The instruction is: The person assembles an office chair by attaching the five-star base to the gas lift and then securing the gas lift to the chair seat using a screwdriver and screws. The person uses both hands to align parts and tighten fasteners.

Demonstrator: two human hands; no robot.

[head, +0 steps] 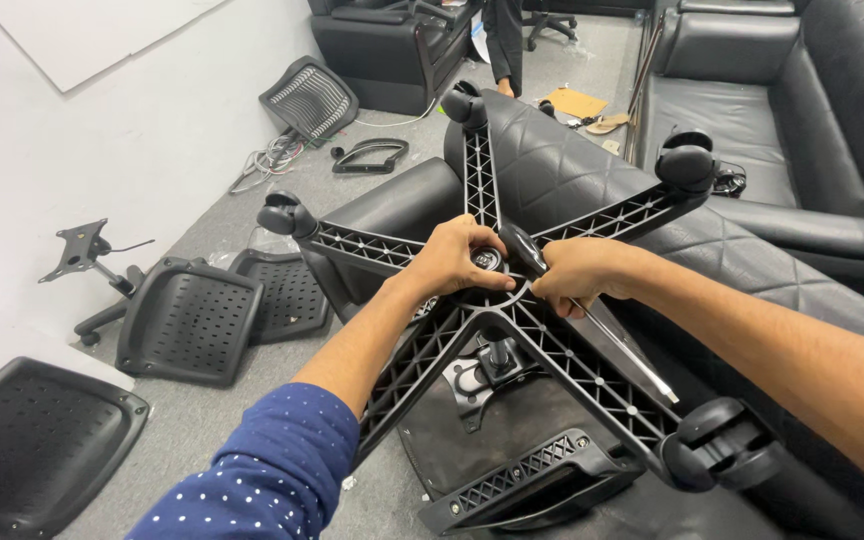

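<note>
Hands [457, 258] [577, 275] curl fingers [482, 240] over the chair base [592, 375] hub.

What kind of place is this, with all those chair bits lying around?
Probably a workshop or office room where chairs get put together or fixed. Loose seat pans lie on the carpet, a mesh backrest leans by the wall, and both hands grip an upturned wheeled chair base.

Left hand [457, 258] and right hand [582, 272] both clenched
</note>
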